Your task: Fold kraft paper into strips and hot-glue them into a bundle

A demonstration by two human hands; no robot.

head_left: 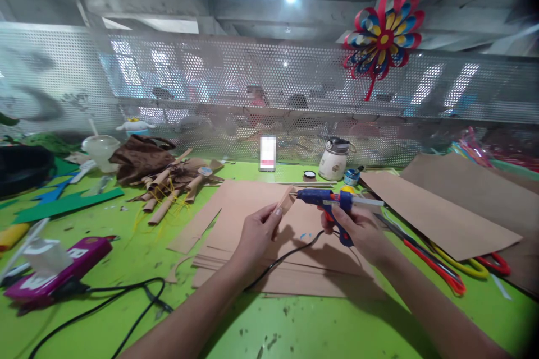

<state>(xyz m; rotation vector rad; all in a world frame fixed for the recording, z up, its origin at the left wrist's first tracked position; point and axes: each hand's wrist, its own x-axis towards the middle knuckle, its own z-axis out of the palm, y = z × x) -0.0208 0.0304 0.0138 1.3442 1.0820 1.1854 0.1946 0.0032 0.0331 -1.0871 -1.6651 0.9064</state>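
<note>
My right hand (351,223) grips a blue hot glue gun (323,197) by its handle, fingers near the orange trigger. A white glue stick (367,202) sticks out of its back end. The nozzle points left and meets, or nearly meets, the top end of a small folded strip of brown paper (287,200). Between thumb and fingers, my left hand (261,229) pinches this strip, holding it tilted. Under both hands lies a stack of brown kraft paper sheets (248,258). The gun's black cord (290,255) runs over the stack.
At left are a purple power strip (80,261), green paper scraps (71,206) and rolled brown paper pieces (166,207). Behind stand a phone (268,152), a white bottle (334,160) and a blue jar (352,176). Brown sheets (442,216) and red-handled scissors (438,266) lie right.
</note>
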